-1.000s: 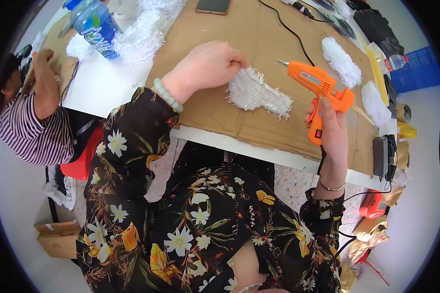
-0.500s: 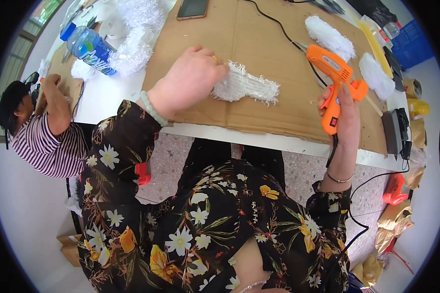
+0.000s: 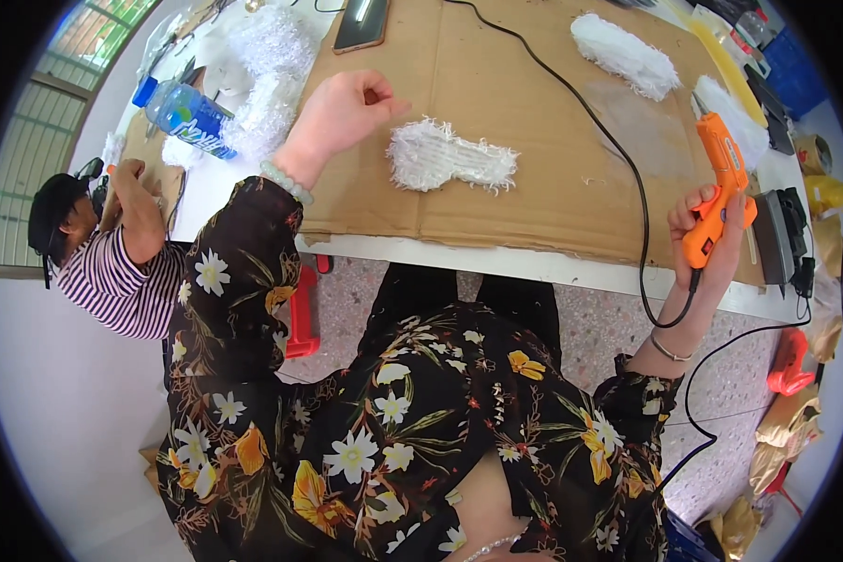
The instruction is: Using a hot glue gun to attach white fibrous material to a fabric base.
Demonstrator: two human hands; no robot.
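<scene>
Fuzzy white pad [image 3: 450, 157]: shaggy, fibrous cloth. Cardboard [image 3: 525, 112]: matt brown, rough-edged. Glue gun [image 3: 718, 187]: smooth orange plastic, slightly glossy. Cord [image 3: 618, 150]: black, probably rubber. Bottle [image 3: 183, 112]: clear glossy plastic.

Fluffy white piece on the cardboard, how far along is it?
Looks done: the fluffy piece lies fully tufted on the cardboard, and two similar pieces lie farther back. In hand: right hand holds the glue gun off to the side; left hand rests beside the piece, apart. What's left can't be told.
</scene>
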